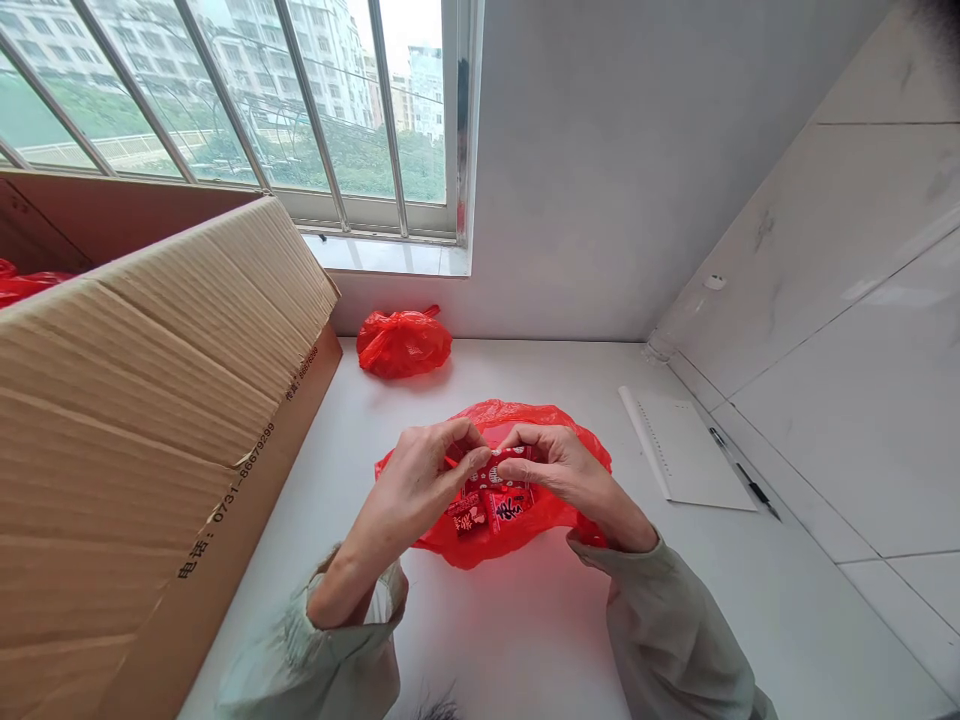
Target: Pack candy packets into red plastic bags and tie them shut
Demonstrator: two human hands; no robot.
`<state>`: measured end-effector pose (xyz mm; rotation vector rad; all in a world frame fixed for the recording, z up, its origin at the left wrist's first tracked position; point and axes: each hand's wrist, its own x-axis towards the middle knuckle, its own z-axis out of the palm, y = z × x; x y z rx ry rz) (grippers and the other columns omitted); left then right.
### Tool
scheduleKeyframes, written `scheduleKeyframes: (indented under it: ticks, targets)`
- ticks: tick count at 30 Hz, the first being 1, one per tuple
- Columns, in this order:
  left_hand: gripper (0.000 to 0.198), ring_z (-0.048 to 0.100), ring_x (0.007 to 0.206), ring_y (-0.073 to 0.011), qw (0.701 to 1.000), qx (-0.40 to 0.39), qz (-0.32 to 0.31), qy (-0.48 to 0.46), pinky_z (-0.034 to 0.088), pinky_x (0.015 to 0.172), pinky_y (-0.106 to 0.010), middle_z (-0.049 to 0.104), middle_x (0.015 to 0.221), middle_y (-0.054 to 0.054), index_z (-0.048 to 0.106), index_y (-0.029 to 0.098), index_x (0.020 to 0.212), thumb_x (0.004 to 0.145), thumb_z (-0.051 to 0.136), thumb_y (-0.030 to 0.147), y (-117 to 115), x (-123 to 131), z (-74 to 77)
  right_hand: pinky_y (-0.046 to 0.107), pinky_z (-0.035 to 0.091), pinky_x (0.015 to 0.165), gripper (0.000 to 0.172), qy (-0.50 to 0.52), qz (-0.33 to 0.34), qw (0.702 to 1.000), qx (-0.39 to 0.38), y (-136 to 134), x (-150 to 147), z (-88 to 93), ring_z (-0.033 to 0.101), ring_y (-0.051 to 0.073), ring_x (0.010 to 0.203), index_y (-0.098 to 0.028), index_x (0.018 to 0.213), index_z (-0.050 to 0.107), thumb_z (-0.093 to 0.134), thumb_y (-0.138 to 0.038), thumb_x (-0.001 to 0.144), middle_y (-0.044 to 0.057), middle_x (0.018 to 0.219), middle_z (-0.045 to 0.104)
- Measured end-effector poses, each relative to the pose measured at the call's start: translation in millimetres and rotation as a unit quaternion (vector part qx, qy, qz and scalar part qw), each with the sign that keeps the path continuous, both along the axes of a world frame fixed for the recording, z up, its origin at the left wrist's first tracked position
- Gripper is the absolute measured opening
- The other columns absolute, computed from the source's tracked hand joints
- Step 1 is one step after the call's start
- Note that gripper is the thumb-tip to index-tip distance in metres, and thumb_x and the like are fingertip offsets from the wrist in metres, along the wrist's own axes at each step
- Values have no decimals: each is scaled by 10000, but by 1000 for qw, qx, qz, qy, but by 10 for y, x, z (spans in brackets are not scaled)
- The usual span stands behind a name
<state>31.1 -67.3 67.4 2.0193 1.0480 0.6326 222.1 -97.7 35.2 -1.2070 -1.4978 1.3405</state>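
My left hand and my right hand meet over an opened red plastic bag. Between them they pinch a small red packet with white patterns, thumbs and forefingers at its upper edge. Just below it, inside the bag, lie two more red snack packets: one with dark printed characters and one with a pale and dark print. My fingers cover part of the patterned packet.
A large open cardboard box fills the left, with red plastic inside. Behind the bag sits a tied red bag. To the right are a notebook, a pen and a clear bottle by the wall.
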Motion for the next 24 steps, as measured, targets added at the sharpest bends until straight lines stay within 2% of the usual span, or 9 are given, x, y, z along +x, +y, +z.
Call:
scheduleKeyframes:
  ticks: [6, 15, 19, 24]
  targets:
    - [254, 549, 624, -116, 999, -7, 20, -24, 399, 582, -224, 637, 674, 25, 579, 175, 731, 916, 478, 316, 3, 40, -11, 243, 448, 640, 140, 48, 6, 999, -4, 4, -1, 28, 599, 119, 693, -203, 807, 646, 681, -336, 834, -24, 739, 645]
    - [180, 538, 580, -91, 996, 16, 75, -43, 381, 543, -199, 636, 635, 55, 568, 181, 696, 870, 563, 227, -17, 91, -56, 269, 488, 669, 131, 20, -18, 1000, 8, 26, 6, 0, 654, 153, 754, -216, 801, 658, 698, -340, 819, -6, 785, 691]
    - [161, 560, 601, -94, 997, 35, 57, -37, 406, 587, -205, 657, 655, 50, 606, 180, 692, 850, 574, 195, -1, 98, -62, 282, 509, 692, 135, 36, -10, 999, 5, 29, 16, 7, 658, 156, 764, -213, 827, 684, 709, -344, 808, 2, 814, 697]
    - [140, 563, 609, -113, 998, 9, 37, -41, 421, 583, -219, 675, 662, 35, 672, 180, 722, 828, 596, 232, 23, 70, -64, 271, 504, 637, 125, 56, -33, 998, 12, 25, 9, 4, 623, 136, 668, -197, 756, 670, 691, -305, 815, -5, 726, 672]
